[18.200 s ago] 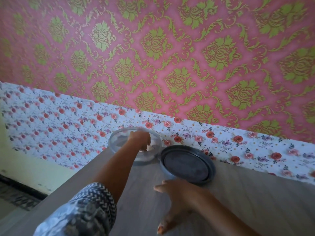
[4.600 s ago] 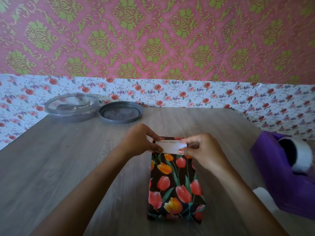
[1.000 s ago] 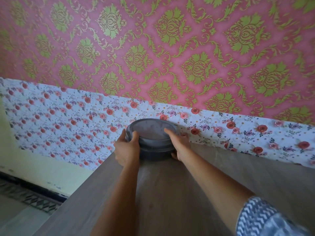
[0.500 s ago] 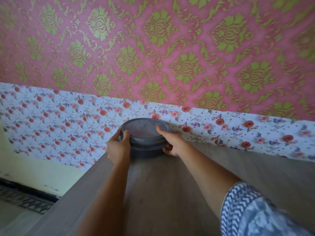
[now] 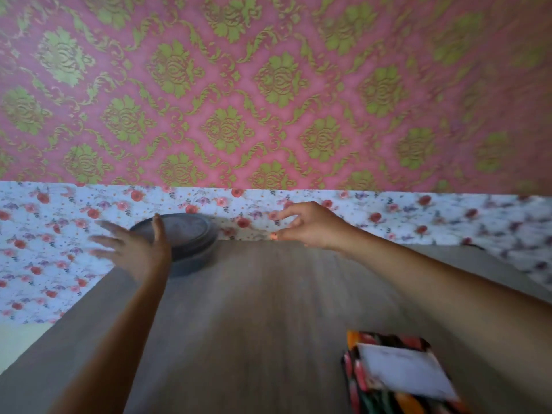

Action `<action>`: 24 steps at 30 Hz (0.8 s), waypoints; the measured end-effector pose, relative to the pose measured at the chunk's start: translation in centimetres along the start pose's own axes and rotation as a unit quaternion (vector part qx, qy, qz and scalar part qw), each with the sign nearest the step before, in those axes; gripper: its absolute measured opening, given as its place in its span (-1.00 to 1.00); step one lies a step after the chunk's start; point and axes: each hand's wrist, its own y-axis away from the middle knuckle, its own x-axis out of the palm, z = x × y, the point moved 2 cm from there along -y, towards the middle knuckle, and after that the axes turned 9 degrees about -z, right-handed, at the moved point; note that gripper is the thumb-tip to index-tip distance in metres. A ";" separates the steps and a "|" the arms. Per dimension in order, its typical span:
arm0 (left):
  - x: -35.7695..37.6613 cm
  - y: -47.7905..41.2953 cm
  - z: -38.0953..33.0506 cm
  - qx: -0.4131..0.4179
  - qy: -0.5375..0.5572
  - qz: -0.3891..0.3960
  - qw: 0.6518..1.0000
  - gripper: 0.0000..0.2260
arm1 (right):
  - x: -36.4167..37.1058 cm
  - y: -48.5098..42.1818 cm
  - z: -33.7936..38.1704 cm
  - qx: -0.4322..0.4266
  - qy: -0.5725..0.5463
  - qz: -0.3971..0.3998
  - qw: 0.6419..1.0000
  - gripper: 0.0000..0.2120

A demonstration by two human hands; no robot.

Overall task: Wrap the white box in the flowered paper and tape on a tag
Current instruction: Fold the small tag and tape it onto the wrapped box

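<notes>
left hand (image 5: 134, 249) splayed, empty; right hand (image 5: 310, 225) loosely curled, empty | tag (image 5: 403, 372) writing blurred

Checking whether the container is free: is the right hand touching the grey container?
Apart. Head view shows flowered wall between the right hand and the grey container.

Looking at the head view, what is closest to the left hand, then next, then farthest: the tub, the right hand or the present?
1. The tub, right beside the left hand, at the far left of the table.
2. The right hand, along the far edge.
3. The present, near right, tag on top.
</notes>
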 end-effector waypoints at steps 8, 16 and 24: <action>-3.3 17.8 -9.9 0.232 0.163 0.286 0.915 -0.28 | -8.3 12.5 -6.0 -0.015 -0.003 -0.140 0.990 -0.76; -8.4 33.2 -13.2 0.197 0.248 0.525 0.790 -0.26 | -13.7 24.9 -11.5 0.013 0.009 -0.328 0.944 -0.79; -11.7 41.5 -12.1 0.418 0.127 0.578 0.689 -0.36 | -14.8 33.3 -16.8 0.113 0.194 -0.503 0.835 -0.39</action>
